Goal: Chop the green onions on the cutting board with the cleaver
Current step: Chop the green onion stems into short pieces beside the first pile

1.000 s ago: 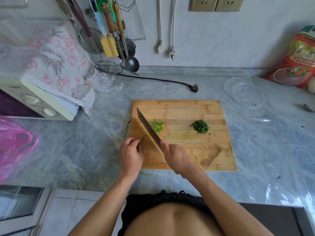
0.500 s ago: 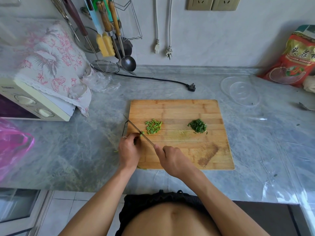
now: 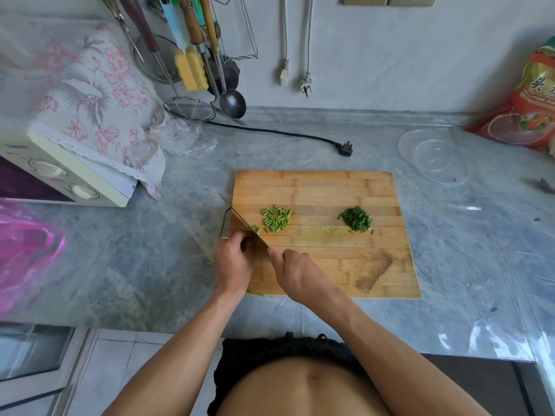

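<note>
A wooden cutting board (image 3: pixel 330 190) lies on the grey marble counter. On it sit a pile of light green onion pieces (image 3: pixel 275 220) and, to the right, a smaller heap of dark green chopped bits (image 3: pixel 356 219). My right hand (image 3: pixel 295 273) grips the cleaver (image 3: pixel 247 226), whose blade is down edge-on at the board's left side. My left hand (image 3: pixel 232 259), with a ring on one finger, holds down the uncut onion stalks beside the blade; the stalks are mostly hidden under it.
An oven (image 3: pixel 60 175) under a floral cloth stands at the left, with a pink bag (image 3: pixel 27 253) in front. Utensils (image 3: pixel 195 55) hang on the back wall. A black plug (image 3: pixel 345 148), a clear bowl (image 3: pixel 435 157) and a red bag (image 3: pixel 528 109) lie behind and right of the board.
The cleaver came down from a raised, tilted position to the board beside my left hand. A few more cut pieces lie by the blade.
</note>
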